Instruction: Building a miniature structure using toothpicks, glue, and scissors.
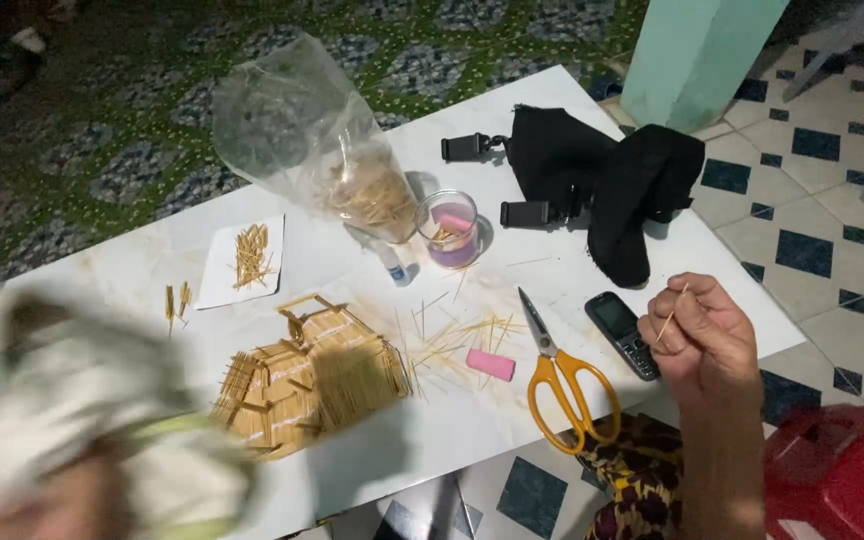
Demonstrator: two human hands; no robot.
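A thin wooden toothpick [672,312] is pinched between the curled fingertips of the right hand [702,340], above the white table's [432,430] edge, beside a dark keypad phone [623,334]. Yellow-handled scissors [564,375], a pink eraser [490,364] and a ribbed toothpick house [314,375] lie leftward. The left hand [62,500] is blurred; I cannot tell its grip.

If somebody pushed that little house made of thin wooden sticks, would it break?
Probably. The little stick house looks built from many thin sticks, so it seems light and likely slides on the smooth white table. Loose sticks beside it hint that pieces snap or come off easily.
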